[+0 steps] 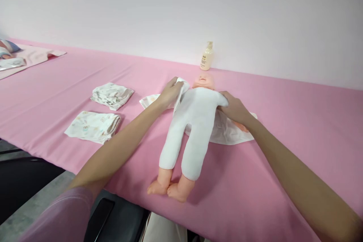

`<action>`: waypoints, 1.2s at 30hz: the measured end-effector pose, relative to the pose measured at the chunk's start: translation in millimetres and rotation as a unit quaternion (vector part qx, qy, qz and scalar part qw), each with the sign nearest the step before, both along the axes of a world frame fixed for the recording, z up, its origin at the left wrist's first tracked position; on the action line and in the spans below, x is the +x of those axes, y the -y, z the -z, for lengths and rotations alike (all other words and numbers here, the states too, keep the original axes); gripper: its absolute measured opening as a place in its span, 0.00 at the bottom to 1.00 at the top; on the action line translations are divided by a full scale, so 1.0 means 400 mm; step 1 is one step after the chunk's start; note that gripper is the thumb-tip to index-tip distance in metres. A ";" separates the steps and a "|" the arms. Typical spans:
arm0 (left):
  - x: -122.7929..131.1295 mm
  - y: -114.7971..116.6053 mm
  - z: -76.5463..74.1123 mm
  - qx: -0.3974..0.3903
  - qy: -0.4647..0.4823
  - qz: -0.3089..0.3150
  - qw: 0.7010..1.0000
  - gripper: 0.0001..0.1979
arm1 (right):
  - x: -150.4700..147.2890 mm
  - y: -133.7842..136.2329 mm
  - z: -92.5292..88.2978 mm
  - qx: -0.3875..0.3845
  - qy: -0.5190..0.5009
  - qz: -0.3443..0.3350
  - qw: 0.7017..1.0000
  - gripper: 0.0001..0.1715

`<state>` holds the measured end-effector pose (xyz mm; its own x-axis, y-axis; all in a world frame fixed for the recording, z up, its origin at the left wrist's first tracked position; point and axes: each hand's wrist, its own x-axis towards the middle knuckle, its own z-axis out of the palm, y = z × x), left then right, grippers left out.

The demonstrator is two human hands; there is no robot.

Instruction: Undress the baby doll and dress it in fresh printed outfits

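Garment edge in one hand, doll's arm in the other

The doll (198, 109) lies face up on the pink-covered desk (255, 189), its head toward the wall (127, 15) and its bare feet near the desk's front edge, one foot against the other. Beneath its torso a pale garment (232, 134) is spread, showing on both sides.

The left hand (171, 93) has its grip closed on a raised fold of the garment, beside the doll's shoulder. The right hand (234, 107) appears to grip the doll's white upper arm on the opposite side; the fingers underneath are hidden. The doll's forearm (241, 125) shows partly below the right wrist, against the garment.

The step in hand looks to be working the garment around the doll's arms; whether it is going on or coming off, one cannot tell. The next move seems to call for a steady hold on the arm while the cloth is guided past it, without twisting the limb or bunching the fabric.

To the left lie two folded patterned cloths, one farther back (112, 95) and one nearer (93, 126). A pump bottle (207, 56) stands upright beyond the doll's head.
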<state>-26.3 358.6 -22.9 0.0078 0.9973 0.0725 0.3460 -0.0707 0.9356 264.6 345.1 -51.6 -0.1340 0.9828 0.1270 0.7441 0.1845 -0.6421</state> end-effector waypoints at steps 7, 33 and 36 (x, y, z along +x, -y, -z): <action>-0.060 -0.012 -0.027 -0.062 -0.051 0.067 0.995 0.16 | 0.018 -0.014 0.040 -0.038 0.013 0.026 0.999 0.32; -0.125 -0.062 0.046 0.087 -0.297 0.265 0.913 0.29 | 0.043 -0.027 -0.004 -0.024 0.008 -0.053 0.998 0.29; -0.111 -0.045 0.024 0.113 -0.290 0.298 0.902 0.34 | 0.043 -0.021 -0.014 -0.015 0.031 -0.069 0.997 0.26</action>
